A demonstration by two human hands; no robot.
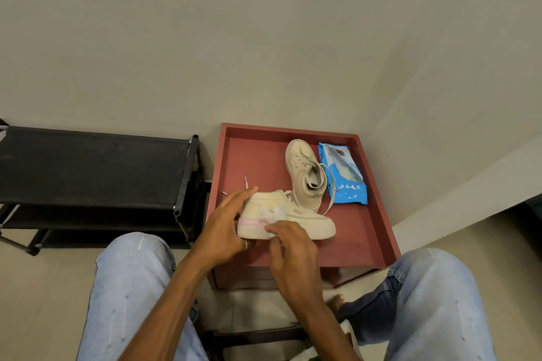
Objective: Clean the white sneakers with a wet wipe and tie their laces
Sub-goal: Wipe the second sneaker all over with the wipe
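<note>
A cream-white sneaker (305,218) lies on its side on the red tray-top table (372,231), sole toward me, with a pink stripe at the heel. My left hand (225,226) grips its heel end. My right hand (290,246) presses a white wet wipe (278,211) against the shoe's side and sole. The second sneaker (305,173) stands behind it, its laces loose and trailing. Lace tips of the held shoe stick out past my left fingers.
A blue pack of wet wipes (343,176) lies at the tray's right, next to the second sneaker. A black shoe rack (96,167) stands to the left against the wall. My knees in light jeans frame the table.
</note>
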